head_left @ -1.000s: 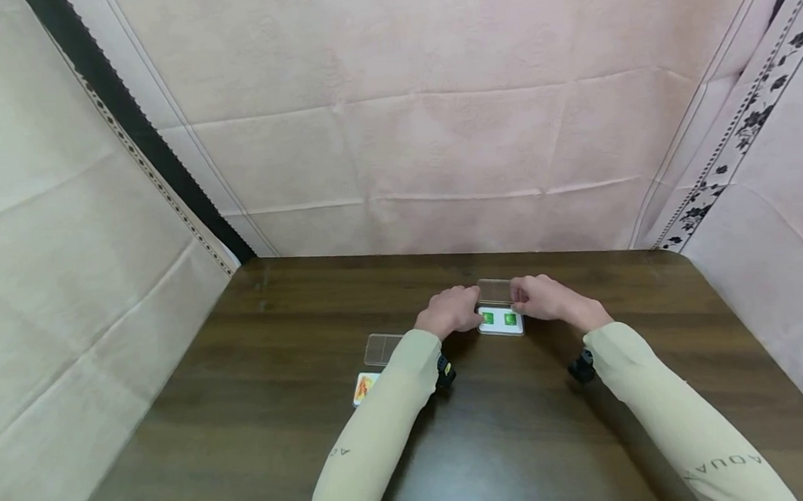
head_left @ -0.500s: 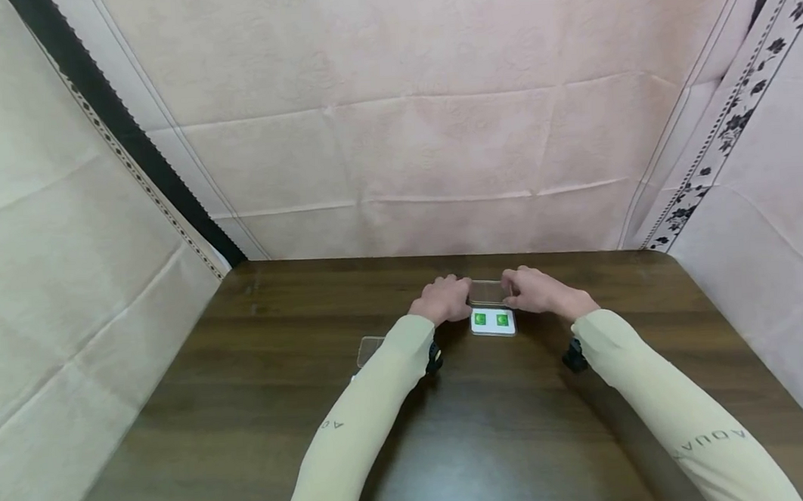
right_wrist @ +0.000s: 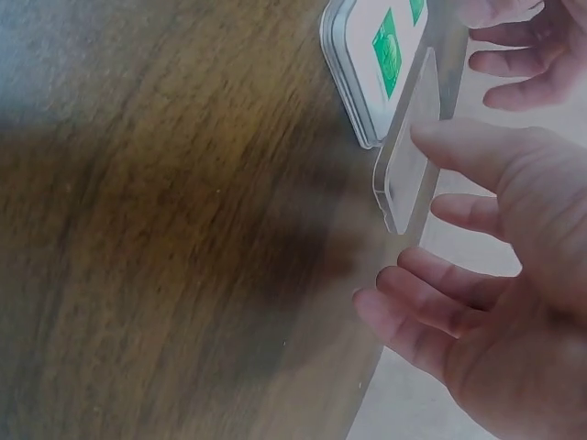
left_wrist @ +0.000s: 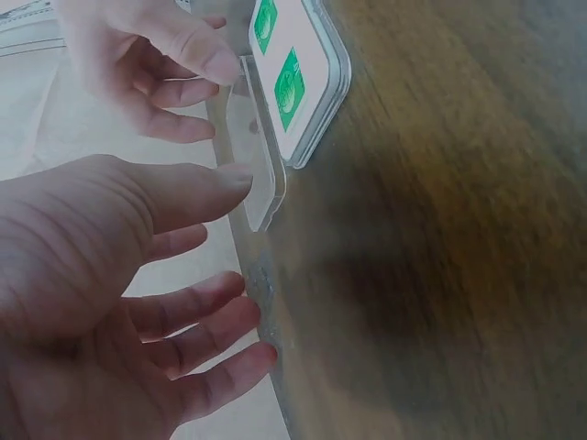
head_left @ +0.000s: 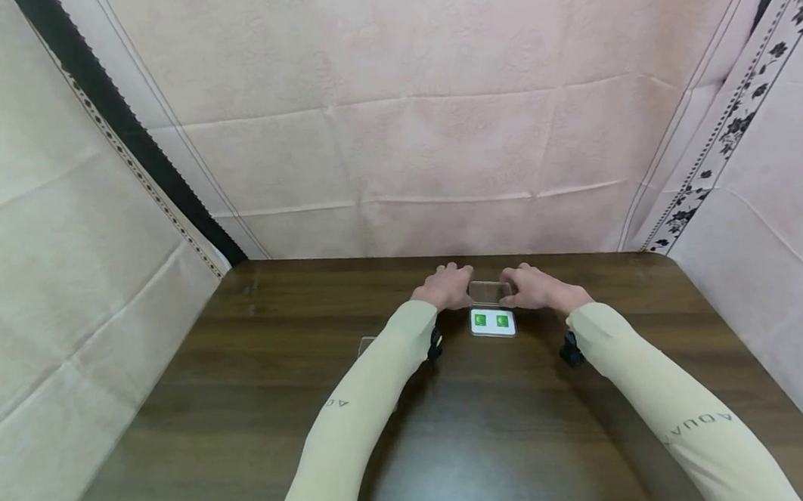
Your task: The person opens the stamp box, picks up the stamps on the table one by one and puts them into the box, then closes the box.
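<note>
A small clear-rimmed plastic case (head_left: pixel 492 322) stands on the brown table, with a white card printed with two green pictures in it. Directly behind it lies a transparent lid (head_left: pixel 489 292); whether the two are joined I cannot tell. My left hand (head_left: pixel 446 287) is at the lid's left end, fingers spread and apart from it. In the left wrist view its thumb overlaps the lid (left_wrist: pixel 255 174). At the right end is my right hand (head_left: pixel 534 287), with its thumb over the lid (right_wrist: pixel 411 179) and its other fingers loosely extended. Contact is unclear on both sides.
A corner of a second clear lid (head_left: pixel 365 344) shows beside my left sleeve (head_left: pixel 355 404), which hides most of it. The wooden table (head_left: pixel 506 434) ends at a far edge, where pale cloth (head_left: pixel 431 158) hangs. Cloth also hangs at both sides.
Both hands have shifted back from the case toward the lid, and the left fingers have spread out. The left forearm now covers the second case, whose orange picture showed earlier.
</note>
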Action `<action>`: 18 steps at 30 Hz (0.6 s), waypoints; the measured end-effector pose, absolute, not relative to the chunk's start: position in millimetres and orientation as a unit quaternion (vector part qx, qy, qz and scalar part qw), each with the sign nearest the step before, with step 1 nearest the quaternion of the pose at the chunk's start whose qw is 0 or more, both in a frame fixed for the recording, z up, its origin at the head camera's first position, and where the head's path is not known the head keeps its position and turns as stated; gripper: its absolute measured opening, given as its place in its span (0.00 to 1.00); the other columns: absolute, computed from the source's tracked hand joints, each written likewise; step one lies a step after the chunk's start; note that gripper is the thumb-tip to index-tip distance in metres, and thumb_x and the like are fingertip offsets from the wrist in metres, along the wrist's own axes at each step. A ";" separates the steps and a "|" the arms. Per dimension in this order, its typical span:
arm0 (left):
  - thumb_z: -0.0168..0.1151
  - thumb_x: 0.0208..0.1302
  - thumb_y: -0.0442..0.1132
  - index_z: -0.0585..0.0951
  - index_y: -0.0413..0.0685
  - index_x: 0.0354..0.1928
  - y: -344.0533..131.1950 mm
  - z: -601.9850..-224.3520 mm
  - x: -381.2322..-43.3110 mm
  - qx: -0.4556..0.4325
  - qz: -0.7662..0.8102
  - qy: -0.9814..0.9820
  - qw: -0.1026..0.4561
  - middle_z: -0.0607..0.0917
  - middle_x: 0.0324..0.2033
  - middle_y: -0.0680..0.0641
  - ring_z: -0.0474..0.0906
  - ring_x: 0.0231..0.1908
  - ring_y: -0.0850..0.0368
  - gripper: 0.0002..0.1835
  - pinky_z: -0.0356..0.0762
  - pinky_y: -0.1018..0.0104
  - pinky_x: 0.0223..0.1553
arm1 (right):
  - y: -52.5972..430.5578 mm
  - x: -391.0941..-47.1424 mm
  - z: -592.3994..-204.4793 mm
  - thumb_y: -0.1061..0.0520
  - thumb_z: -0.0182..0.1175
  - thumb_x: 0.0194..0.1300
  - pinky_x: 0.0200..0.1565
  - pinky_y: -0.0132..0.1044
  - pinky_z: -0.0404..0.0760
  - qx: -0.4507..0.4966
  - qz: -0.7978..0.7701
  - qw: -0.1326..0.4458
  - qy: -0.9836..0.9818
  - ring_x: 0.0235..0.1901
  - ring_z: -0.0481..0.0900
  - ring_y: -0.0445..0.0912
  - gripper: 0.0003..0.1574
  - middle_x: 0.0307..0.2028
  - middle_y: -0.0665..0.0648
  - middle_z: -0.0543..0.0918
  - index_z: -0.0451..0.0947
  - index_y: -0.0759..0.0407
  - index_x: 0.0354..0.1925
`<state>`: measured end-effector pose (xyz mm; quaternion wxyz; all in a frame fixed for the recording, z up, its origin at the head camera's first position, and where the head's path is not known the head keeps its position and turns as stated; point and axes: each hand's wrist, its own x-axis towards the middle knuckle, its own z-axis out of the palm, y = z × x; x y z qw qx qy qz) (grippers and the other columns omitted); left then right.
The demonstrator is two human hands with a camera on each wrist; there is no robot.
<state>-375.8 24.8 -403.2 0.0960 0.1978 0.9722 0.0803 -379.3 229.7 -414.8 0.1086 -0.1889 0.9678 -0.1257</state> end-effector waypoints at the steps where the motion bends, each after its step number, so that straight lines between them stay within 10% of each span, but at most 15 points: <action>1: 0.65 0.64 0.49 0.71 0.56 0.63 25.3 -403.2 -376.2 0.195 0.084 0.972 0.099 0.75 0.56 0.46 0.69 0.51 0.51 0.27 0.78 0.51 0.50 | 229.7 -380.5 -415.6 0.50 0.63 0.65 0.39 0.43 0.71 -0.188 -0.127 0.111 0.968 0.40 0.70 0.51 0.27 0.40 0.60 0.75 0.73 0.63 0.57; 18: 0.62 0.65 0.47 0.70 0.56 0.62 38.9 -410.1 -381.5 0.201 0.081 0.968 0.124 0.72 0.54 0.46 0.67 0.50 0.50 0.24 0.74 0.54 0.45 | 228.1 -396.4 -422.3 0.43 0.65 0.64 0.45 0.46 0.75 -0.187 -0.120 0.140 0.965 0.41 0.74 0.51 0.33 0.44 0.60 0.80 0.73 0.61 0.58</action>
